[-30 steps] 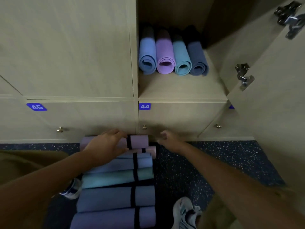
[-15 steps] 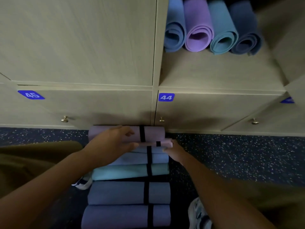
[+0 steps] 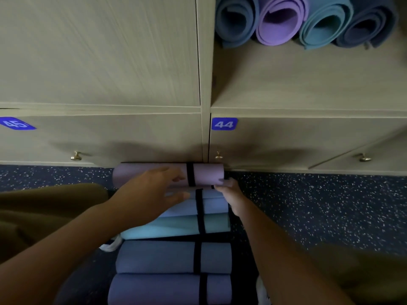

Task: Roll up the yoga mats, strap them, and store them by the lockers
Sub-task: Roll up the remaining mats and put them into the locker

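Observation:
Several rolled, black-strapped yoga mats lie side by side on the floor in front of the lockers. The lilac mat (image 3: 207, 175) is farthest, against the locker base. A pink mat (image 3: 211, 187) is squeezed between it and the light blue mat (image 3: 213, 205), mostly hidden. Nearer come a teal mat (image 3: 174, 227), a blue mat (image 3: 158, 256) and a violet-blue mat (image 3: 154, 289). My left hand (image 3: 152, 190) wraps over the pink mat's middle, thumb on the lilac one. My right hand (image 3: 229, 190) grips the pink mat's right end.
An open locker shelf (image 3: 308, 84) above door 44 (image 3: 224, 124) holds several unstrapped rolled mats (image 3: 279, 20). Door 45 (image 3: 17, 124) is shut; small brass knobs (image 3: 76, 156) stick out low. Dark speckled floor (image 3: 319, 205) stretches right. My olive-trousered knees flank the mats.
My head has dropped closer to the floor mats. Both hands have pushed the pink mat toward the lockers, tight against the lilac mat, so little of it shows.

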Tool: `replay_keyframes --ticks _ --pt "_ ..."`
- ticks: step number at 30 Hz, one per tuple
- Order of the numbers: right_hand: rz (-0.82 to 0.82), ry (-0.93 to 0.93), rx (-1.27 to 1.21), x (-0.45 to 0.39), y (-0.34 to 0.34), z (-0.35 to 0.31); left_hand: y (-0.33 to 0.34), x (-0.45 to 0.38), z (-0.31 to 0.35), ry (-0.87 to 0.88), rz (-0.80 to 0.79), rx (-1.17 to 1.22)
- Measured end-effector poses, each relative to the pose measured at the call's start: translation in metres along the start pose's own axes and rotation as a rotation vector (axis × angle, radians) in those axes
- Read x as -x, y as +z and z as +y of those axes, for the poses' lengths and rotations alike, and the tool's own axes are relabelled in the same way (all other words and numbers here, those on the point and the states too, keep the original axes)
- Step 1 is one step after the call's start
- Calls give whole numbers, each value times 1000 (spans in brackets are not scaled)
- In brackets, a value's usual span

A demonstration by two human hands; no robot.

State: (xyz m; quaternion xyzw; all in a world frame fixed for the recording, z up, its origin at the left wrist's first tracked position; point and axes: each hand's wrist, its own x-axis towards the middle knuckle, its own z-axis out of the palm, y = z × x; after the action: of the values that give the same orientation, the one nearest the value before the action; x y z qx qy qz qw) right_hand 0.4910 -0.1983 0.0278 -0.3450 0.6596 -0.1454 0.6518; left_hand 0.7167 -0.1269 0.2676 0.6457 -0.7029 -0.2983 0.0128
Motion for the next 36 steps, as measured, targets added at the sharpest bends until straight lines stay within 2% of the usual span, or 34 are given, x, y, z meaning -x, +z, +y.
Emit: replay_keyframes --ticks 3,9,16,22,28,31,36 --pt "-27 20 -34 -8 7 -13 3 -1 -5 -16 -11 10" --pt "35 85 -28 -16 16 -16 4 -2 -13 -39 -19 -5" --pt "-56 107 46 8 27 -27 -1 -7 -25 -83 -13 -12" --pt "-3 -54 72 41 34 -37 -13 -3 -28 -109 0 27" --pt "5 -124 105 90 17 -60 -30 5 -30 -114 7 35" --pt "-24 -164 139 123 4 -76 -34 13 -31 -99 -27 63" --pt "-41 -347 333 187 -23 -105 -32 29 -30 -53 -139 81"
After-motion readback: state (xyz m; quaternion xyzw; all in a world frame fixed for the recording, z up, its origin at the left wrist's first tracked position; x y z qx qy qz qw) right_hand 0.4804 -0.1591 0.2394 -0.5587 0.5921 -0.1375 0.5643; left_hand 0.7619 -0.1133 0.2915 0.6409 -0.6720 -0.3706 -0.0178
